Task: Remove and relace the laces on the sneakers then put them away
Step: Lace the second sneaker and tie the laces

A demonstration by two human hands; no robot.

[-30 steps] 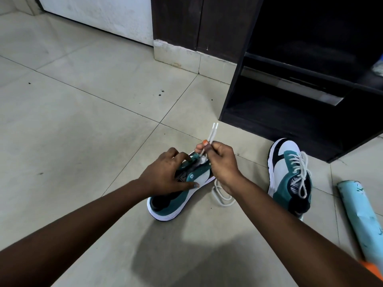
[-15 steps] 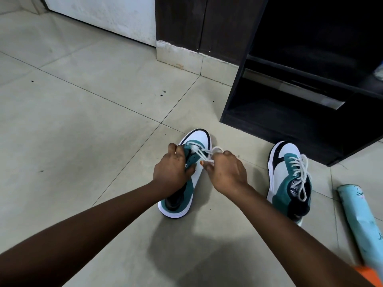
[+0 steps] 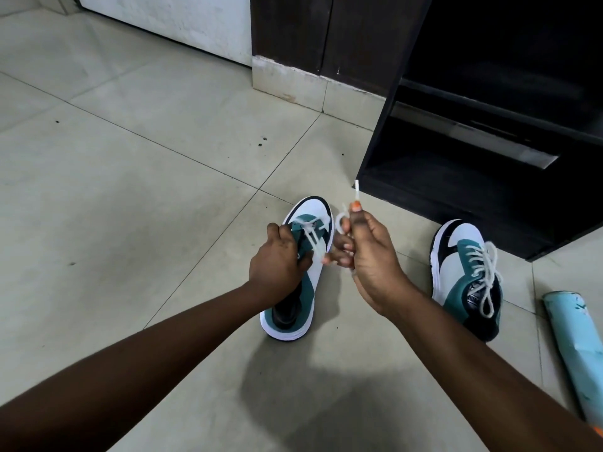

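I've got the left hand gripping the tongue and throat of the near sneaker, which sits flat on the floor tile with its toe pointing away. My right hand pinches the white lace between thumb and fingers, raised just beside the toe, the stiff tip sticking up past the fingertips. Only the eyelets near the toe look threaded; the rest of the throat is bare, so I judge this as early relacing. Risks: if I pull up harder, the shoe could lift or twist under the left hand, since only that grip pins it. The two lace ends may come out uneven, because I can't see the other end; it's hidden behind my hands. The pinch is close to the tip, so a slip could drop the lace and let it back out of the eyelet. I could also skip or cross an eyelet wrongly, as my left hand covers that side. The second sneaker lies to the right, fully laced, near the dark shelf unit where I guess both go. A pale blue roll lies at far right. Writing: there's a small logo patch on the second sneaker's tongue, too small to read; no brand legible anywhere.
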